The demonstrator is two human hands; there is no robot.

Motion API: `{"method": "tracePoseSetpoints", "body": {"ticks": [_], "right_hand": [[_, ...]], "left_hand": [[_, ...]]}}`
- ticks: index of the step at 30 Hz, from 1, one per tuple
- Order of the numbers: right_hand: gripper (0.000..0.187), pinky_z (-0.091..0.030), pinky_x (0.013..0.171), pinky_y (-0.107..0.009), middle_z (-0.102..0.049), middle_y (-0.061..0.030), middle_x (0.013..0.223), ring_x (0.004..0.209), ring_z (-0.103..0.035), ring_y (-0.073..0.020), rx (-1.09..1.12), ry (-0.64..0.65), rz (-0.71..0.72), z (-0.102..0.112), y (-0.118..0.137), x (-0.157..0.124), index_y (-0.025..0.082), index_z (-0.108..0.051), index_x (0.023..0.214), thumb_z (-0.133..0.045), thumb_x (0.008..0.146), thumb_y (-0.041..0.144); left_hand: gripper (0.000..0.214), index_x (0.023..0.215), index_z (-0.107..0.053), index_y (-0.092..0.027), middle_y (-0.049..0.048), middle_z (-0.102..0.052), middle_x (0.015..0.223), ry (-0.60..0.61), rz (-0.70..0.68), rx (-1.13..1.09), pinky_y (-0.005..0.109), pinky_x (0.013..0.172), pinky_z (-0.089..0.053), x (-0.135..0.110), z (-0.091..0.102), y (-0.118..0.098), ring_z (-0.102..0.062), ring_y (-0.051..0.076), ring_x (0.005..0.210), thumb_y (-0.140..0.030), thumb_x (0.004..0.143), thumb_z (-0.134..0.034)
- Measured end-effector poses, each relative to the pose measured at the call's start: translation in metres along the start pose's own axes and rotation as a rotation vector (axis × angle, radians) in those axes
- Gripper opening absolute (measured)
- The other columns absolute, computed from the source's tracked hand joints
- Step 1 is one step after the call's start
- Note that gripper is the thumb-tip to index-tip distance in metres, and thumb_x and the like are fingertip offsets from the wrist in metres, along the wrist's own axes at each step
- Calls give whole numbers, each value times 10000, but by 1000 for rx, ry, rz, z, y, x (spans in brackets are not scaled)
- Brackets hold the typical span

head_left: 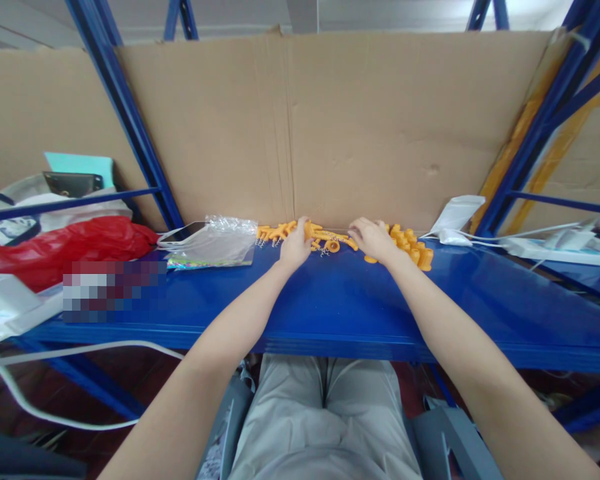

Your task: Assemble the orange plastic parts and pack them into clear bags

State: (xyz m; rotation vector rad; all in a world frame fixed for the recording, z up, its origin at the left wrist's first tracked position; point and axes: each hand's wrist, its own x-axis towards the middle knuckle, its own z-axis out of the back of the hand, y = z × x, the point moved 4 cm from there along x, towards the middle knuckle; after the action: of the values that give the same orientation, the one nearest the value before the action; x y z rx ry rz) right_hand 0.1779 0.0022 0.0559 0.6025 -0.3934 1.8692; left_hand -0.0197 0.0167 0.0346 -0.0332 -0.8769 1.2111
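On the blue tabletop, along the cardboard, lies a row of small orange plastic pieces with metal chains (280, 232). My left hand (295, 250) is closed at the row's middle, with an orange piece (309, 229) showing at its fingertips. My right hand (375, 239) reaches over the row's right end, palm down. Its fingers are bent and look apart; the tips partly hide the orange pieces below. An orange ring-shaped piece (333, 246) lies between my hands. Right of my right hand, cup-like orange pieces (416, 250) stand clustered together.
A clear plastic bag (215, 241) lies left of the row. Farther left are a red plastic bag (80, 247) and a white cable (45, 417). A white packet (457, 217) and a power strip (560, 248) are at right. Cardboard (360, 127) walls the back between blue posts.
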Motion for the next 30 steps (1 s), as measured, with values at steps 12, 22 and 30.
{"method": "tracePoseSetpoints", "body": {"ticks": [12,22,30], "right_hand": [[154,-462,650,-251,-672,2,614,609,-612,-138,694,211,-40,-42,9,5,169,-709,656,-621,782,168],[121,-367,508,-222,-542,39,462,465,-437,-74,1019,227,-413,-35,9,-2,155,-706,599,-739,706,199],[208,-403,479,-180,-572,16,485,459,-479,-56,1321,175,-662,-34,13,-5,133,-630,565,-790,697,122]], "left_hand": [[523,1322,-476,-214,101,-656,1207,38,-234,-65,409,1012,-466,3,-12,0,-593,247,1180,-66,827,-560],[405,1249,-519,-177,107,-568,1286,-69,-411,-193,362,924,-524,4,-14,-9,-602,201,1110,-115,849,-546],[181,957,-659,-172,40,-683,860,161,-443,-111,289,733,-504,-12,-21,-35,-636,168,773,-309,852,-607]]}}
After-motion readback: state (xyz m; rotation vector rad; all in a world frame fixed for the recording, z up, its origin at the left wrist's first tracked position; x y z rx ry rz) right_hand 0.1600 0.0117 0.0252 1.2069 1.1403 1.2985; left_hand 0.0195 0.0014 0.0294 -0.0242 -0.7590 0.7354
